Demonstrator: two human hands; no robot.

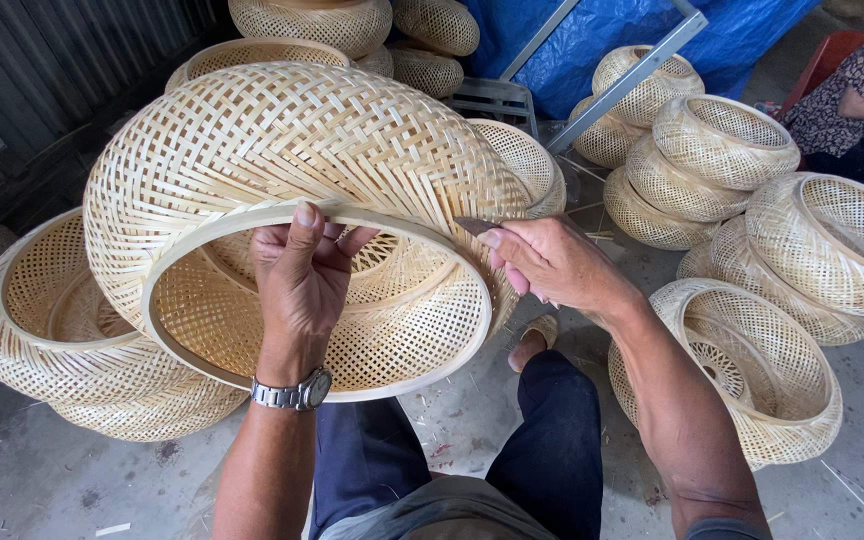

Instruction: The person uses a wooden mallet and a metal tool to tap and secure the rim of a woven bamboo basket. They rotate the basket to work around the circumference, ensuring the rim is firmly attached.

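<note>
A large round woven bamboo basket (282, 150) is tipped on its side over my knees, its wide open rim (392, 375) facing me. My left hand (302, 285), with a metal wristwatch, grips the upper edge of that rim, thumb on top. My right hand (552, 265) holds a small knife (474, 226), its blade resting against the weave at the rim's upper right. Inside the basket a smaller inner ring shows behind my left hand.
Several similar woven baskets lie around: a stack at the left (52, 340), one by my right knee (742, 380), more stacked at the right (722, 140) and back. A blue tarp (592, 40) hangs behind. Another person (862, 90) sits at the far right. The floor is concrete.
</note>
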